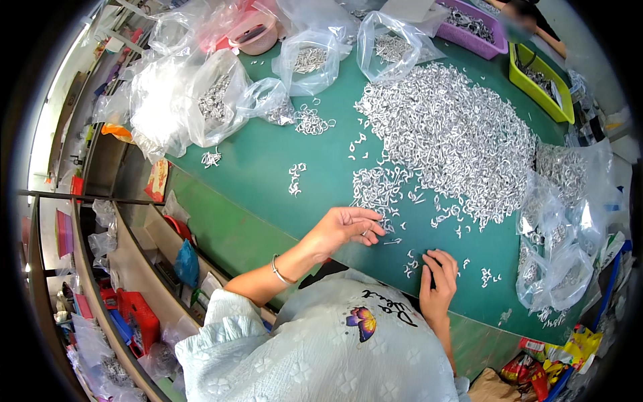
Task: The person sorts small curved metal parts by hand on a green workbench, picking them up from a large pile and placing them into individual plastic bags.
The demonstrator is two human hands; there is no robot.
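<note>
Over the near edge of a pile of small silver metal pieces [380, 187], my left hand [351, 226] reaches in from the left, a bangle on its wrist. Its fingers are loosely bent and apart; any tiny piece among them is too small to make out. My right hand [439, 276] rests by the table's near edge, fingers spread and slightly curved, nothing visible in them. Just left of it lies a small cluster of curved metal pieces [410, 264]. Another little group [490, 277] lies to its right. A much larger heap of curved silver pieces [449, 134] spreads beyond both hands.
The green table [254, 177] carries clear bags [311, 60] of metal parts at the back and right. A purple basket [475, 30] and a yellow-green basket [541, 84] stand far right, near another person. Shelving [127, 268] with bags and boxes lines the left.
</note>
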